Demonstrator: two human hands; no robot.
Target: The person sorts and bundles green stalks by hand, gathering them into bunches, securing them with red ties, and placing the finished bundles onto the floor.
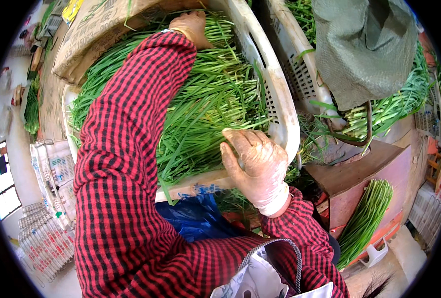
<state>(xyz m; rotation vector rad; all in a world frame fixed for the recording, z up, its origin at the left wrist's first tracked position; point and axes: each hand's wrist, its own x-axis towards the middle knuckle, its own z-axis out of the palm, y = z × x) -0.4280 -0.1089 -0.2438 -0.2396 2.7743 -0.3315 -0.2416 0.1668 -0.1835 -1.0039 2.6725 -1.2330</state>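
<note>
A white plastic crate (286, 94) in front of me is heaped with long, flat green chives (200, 114), many pale cut ends facing right. My left arm, in a red and black checked sleeve, stretches across the crate. At its far end my left hand (189, 27) is pressed down among the chives; its fingertips are hidden there. My right hand (257, 166), in a thin, stained glove, is over the crate's near right corner. Its fingers extend over the chives' edge with the thumb apart, and nothing shows in its grasp.
A brown printed cardboard piece (96, 39) leans over the crate's far left. Right of the crate are a second crate (300, 64) and a grey-green woven sack (364, 54) over more chives. A bundle of chives (367, 218) leans lower right. Blue plastic (195, 218) lies below the rim.
</note>
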